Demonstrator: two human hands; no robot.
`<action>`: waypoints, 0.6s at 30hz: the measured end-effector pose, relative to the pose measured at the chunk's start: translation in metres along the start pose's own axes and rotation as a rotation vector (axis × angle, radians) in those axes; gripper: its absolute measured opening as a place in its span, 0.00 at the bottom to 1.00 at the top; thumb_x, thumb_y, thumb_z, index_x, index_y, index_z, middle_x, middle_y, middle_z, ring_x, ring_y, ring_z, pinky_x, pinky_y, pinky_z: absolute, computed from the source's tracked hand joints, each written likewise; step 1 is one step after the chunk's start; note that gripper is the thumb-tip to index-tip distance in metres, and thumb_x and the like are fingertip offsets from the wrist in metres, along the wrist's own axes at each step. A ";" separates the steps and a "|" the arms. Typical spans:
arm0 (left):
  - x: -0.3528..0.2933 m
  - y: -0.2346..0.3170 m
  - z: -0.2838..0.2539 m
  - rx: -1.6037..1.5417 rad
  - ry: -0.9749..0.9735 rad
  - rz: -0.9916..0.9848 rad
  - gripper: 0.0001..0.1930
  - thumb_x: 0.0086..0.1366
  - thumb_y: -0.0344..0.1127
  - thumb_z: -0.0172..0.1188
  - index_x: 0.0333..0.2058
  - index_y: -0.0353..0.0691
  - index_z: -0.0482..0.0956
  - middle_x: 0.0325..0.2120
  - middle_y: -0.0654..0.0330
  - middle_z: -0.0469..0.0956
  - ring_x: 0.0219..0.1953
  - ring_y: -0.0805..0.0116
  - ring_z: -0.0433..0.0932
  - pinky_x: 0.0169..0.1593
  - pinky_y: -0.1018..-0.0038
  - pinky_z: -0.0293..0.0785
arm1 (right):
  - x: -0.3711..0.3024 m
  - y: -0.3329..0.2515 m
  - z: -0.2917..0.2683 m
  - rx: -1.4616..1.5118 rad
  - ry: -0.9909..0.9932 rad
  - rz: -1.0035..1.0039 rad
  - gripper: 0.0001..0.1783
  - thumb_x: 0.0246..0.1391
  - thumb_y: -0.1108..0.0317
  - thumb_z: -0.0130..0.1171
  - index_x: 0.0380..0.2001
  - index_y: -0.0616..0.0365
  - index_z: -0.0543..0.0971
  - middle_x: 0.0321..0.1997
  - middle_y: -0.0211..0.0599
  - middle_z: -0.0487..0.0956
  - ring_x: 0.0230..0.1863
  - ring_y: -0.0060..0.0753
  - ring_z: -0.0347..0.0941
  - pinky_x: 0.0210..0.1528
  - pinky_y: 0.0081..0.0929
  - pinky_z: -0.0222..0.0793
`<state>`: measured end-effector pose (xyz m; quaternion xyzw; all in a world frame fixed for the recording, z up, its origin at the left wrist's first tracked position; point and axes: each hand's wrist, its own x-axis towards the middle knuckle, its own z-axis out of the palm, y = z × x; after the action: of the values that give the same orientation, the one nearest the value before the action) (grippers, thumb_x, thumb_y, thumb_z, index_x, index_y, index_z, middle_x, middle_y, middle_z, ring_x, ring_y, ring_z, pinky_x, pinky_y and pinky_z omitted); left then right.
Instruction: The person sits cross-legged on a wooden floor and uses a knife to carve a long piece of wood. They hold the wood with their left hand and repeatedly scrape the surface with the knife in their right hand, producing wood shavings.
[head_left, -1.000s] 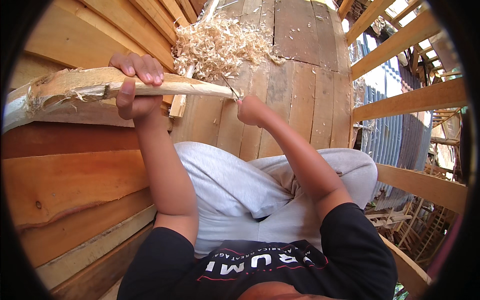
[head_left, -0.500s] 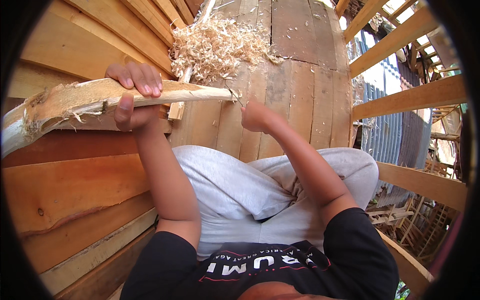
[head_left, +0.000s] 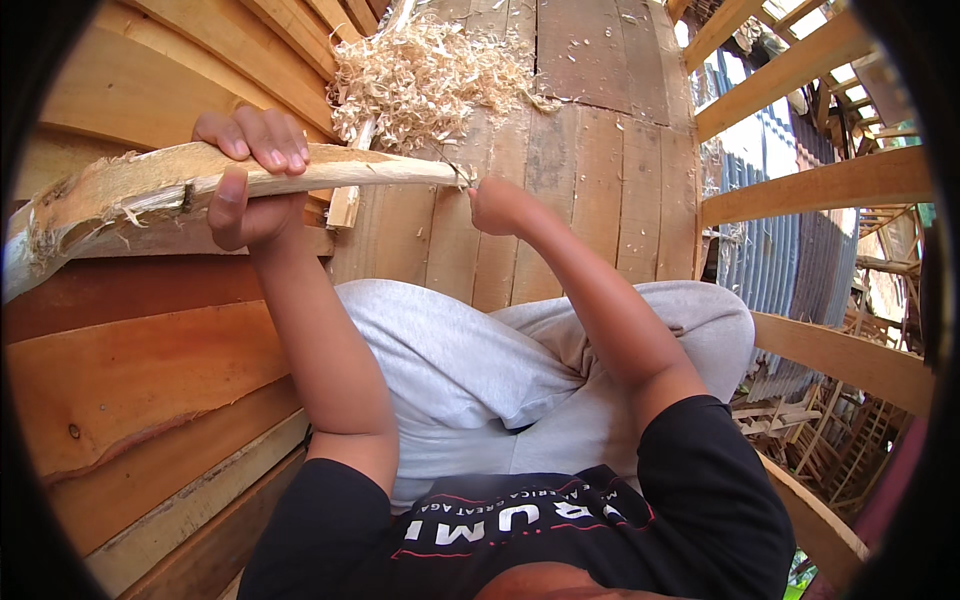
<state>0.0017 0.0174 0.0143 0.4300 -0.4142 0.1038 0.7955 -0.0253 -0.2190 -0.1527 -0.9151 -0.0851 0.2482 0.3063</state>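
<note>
A long, pale, peeled branch (head_left: pixel 350 174) stretches from the left rim toward the middle, thick and rough at its left part and tapering to a cut tip. My left hand (head_left: pixel 264 222) is wrapped round it, fingers over the far side and thumb on the near side. At the thin end, my right hand (head_left: pixel 502 208) is closed in a fist on a knife (head_left: pixel 456 168). Only its thin, dark blade shows, lying across the branch tip; the handle is hidden in the fist.
Curly wood shavings (head_left: pixel 420 85) are heaped on the plank floor (head_left: pixel 590 200) beyond the branch. Stacked boards (head_left: pixel 150 370) line the left side. A wooden rail (head_left: pixel 820 190) runs on the right, with corrugated metal sheets (head_left: pixel 765 235) behind it. My crossed legs (head_left: pixel 450 350) are below the hands.
The branch and my left hand have shifted slightly left and away from me. My right fist has moved left and up, closer to the branch tip.
</note>
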 end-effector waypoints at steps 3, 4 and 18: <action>0.002 -0.003 0.001 -0.014 -0.009 -0.018 0.13 0.55 0.39 0.59 0.34 0.42 0.66 0.23 0.59 0.71 0.24 0.68 0.70 0.33 0.73 0.68 | 0.014 0.002 0.002 0.063 0.066 0.076 0.27 0.65 0.58 0.42 0.28 0.75 0.77 0.32 0.70 0.77 0.37 0.67 0.76 0.41 0.52 0.70; 0.003 -0.002 0.001 -0.019 -0.029 -0.015 0.13 0.55 0.40 0.58 0.34 0.42 0.66 0.23 0.59 0.71 0.24 0.68 0.70 0.33 0.73 0.68 | 0.013 0.004 0.004 0.036 0.056 0.068 0.27 0.65 0.58 0.42 0.28 0.75 0.77 0.31 0.70 0.77 0.37 0.67 0.76 0.41 0.52 0.70; -0.001 0.003 0.001 0.013 -0.061 -0.013 0.13 0.55 0.40 0.58 0.34 0.42 0.66 0.23 0.59 0.71 0.25 0.68 0.70 0.33 0.73 0.68 | 0.013 0.019 0.014 -0.093 -0.004 0.115 0.25 0.66 0.58 0.42 0.31 0.71 0.79 0.36 0.65 0.78 0.40 0.64 0.75 0.44 0.50 0.71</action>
<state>-0.0012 0.0187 0.0151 0.4408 -0.4348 0.0879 0.7803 -0.0214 -0.2227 -0.1788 -0.9311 -0.0445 0.2632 0.2487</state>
